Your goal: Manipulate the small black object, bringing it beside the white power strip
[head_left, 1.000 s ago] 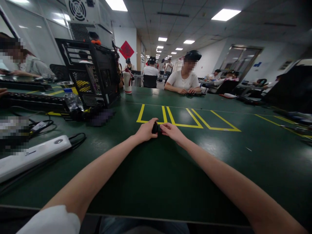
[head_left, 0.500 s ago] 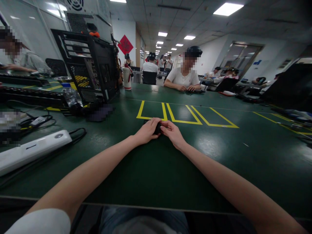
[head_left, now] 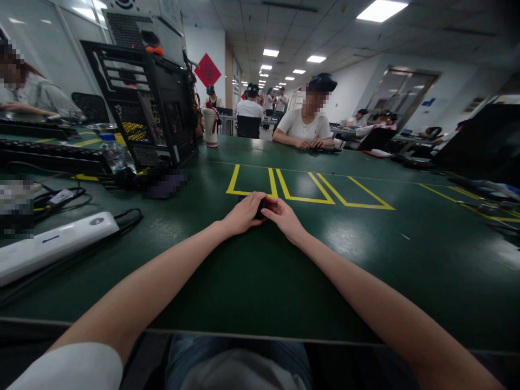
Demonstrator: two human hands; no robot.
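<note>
A small black object [head_left: 261,209] sits between my two hands over the green table [head_left: 252,281], just in front of the yellow tape outlines [head_left: 300,199]. My left hand [head_left: 246,212] is wrapped round its left side, fingers over the top and thumb below. On the right, the fingers and thumb of my right hand [head_left: 282,215] pinch its right edge. Most of the object is covered by my fingers, so its shape cannot be made out.
At the left are a white power strip [head_left: 60,244] with black cables, a bottle with a blue cap [head_left: 116,154] and a black computer case [head_left: 152,108]. A white cup [head_left: 210,128] stands behind. Across the table sits a person [head_left: 304,124]; dark items lie far right.
The whole view has shifted slightly. My hands keep hold of the black object, with only a small change in the fingers, and less of the object shows between them.
</note>
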